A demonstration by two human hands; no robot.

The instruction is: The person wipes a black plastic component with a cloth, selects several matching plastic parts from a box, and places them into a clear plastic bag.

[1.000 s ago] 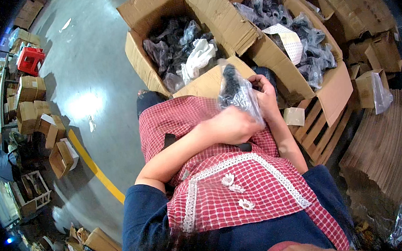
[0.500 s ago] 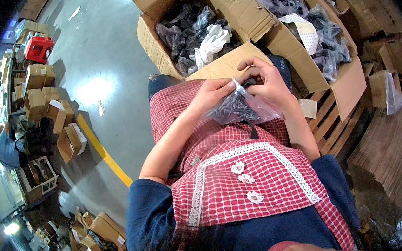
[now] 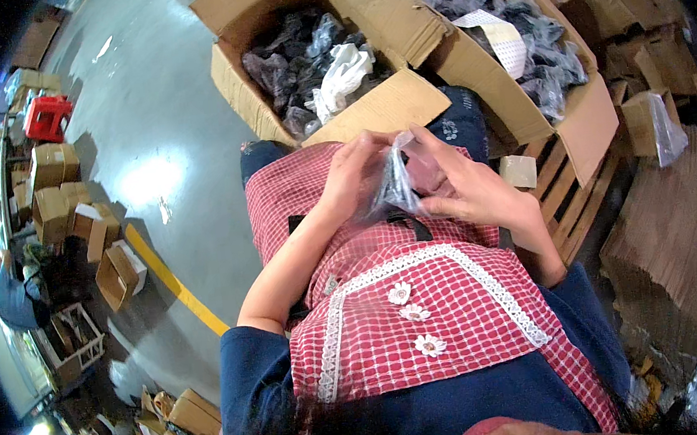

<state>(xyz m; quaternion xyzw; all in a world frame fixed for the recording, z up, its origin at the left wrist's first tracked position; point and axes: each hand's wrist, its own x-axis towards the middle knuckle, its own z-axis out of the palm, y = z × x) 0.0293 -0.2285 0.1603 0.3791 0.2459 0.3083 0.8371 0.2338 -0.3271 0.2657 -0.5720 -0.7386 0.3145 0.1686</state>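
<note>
Over my lap I hold a clear plastic bag point(image 3: 396, 181) between both hands. My left hand point(image 3: 351, 175) is closed on the bag's left side, its fingertips partly hidden behind the plastic. My right hand point(image 3: 470, 191) curls round the bag's right side, thumb below and fingers above. The dark contents that showed in the bag earlier are hard to make out now. Just beyond my hands, an open cardboard box point(image 3: 421, 103) holds several dark items in clear bags point(image 3: 276, 78), with a crumpled white plastic bag point(image 3: 344, 79) on top.
To the right, a second open box point(image 3: 476, 62) of bagged dark items has a dotted white sheet point(image 3: 499, 39) on it. A wooden pallet point(image 3: 574, 204) lies below. Stacked cardboard point(image 3: 659, 221) stands at far right. A person point(image 3: 16, 295) is at the far left, beyond a yellow floor line point(image 3: 170, 281).
My hands have gone from pinching the bag's gathered top to cupping its sides, with the right hand turned over. The view has shifted slightly, so the boxes appear farther left.
</note>
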